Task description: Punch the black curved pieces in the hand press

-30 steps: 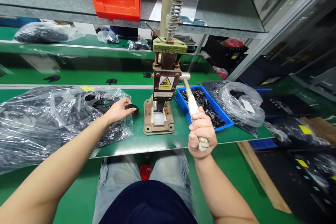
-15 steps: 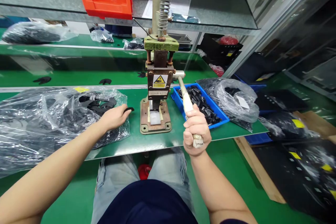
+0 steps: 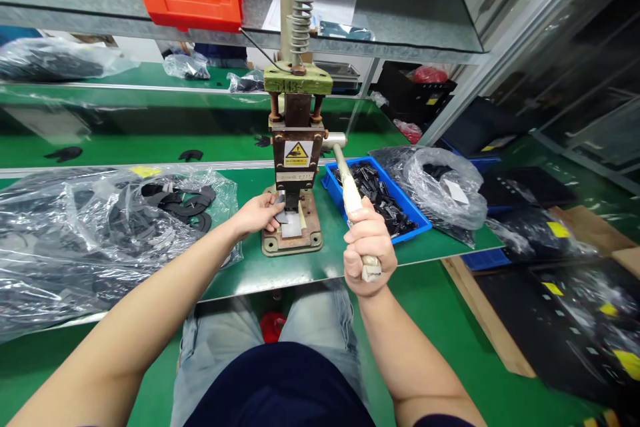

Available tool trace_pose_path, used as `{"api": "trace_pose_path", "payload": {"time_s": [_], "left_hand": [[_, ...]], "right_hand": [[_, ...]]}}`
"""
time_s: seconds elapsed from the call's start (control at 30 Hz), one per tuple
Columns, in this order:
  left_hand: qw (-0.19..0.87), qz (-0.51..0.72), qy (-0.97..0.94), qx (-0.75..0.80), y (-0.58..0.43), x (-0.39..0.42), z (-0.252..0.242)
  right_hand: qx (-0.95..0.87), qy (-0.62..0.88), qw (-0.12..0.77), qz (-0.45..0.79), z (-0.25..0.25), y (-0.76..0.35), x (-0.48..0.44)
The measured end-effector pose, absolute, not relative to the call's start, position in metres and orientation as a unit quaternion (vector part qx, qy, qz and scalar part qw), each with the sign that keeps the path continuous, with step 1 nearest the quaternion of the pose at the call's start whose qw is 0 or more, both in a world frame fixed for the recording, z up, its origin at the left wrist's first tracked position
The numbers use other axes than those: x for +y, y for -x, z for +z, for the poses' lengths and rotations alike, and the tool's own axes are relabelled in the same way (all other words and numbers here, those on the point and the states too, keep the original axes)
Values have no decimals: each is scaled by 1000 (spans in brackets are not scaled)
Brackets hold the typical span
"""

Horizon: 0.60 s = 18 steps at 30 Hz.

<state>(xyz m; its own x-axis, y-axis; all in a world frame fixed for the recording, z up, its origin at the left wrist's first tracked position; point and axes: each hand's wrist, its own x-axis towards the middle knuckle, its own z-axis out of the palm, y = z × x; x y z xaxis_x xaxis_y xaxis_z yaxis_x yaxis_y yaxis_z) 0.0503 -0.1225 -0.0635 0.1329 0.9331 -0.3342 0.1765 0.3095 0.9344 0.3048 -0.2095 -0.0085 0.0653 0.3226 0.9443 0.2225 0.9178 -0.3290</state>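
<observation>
At the left side of the press point(image 3: 295, 177), my left hand point(image 3: 260, 213) pinches a dark, flat piece point(image 3: 281, 215) beside the ram, over the base. The piece is partly hidden by my fingers. My right hand point(image 3: 370, 250) is wrapped round the press's tape-covered lever handle point(image 3: 350, 190), low near its end. On the press base point(image 3: 313, 237) lies a pale plate point(image 3: 291, 227) under the ram. Left of my hand, a clear plastic bag point(image 3: 80, 240) holds several black curved parts point(image 3: 187, 203).
A blue tray point(image 3: 423, 223) of small black parts stands right of the press. Beside it lies a bagged roll point(image 3: 445, 187). Loose black pieces point(image 3: 191, 155) rest behind the bag. Above is a shelf point(image 3: 405, 20) with a red bin point(image 3: 195, 13); cartons point(image 3: 493, 320) are at right.
My left hand has moved right from the bag's edge to the press, carrying the dark piece to beside the ram. My right hand keeps its grip on the lever.
</observation>
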Motion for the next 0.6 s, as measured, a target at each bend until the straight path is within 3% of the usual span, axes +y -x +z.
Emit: {"api": "trace_pose_path", "payload": {"time_s": [0.6], "left_hand": [[503, 223, -538, 639, -69, -109, -51]], "right_hand": [[-667, 205, 715, 47, -13, -305, -207]]}}
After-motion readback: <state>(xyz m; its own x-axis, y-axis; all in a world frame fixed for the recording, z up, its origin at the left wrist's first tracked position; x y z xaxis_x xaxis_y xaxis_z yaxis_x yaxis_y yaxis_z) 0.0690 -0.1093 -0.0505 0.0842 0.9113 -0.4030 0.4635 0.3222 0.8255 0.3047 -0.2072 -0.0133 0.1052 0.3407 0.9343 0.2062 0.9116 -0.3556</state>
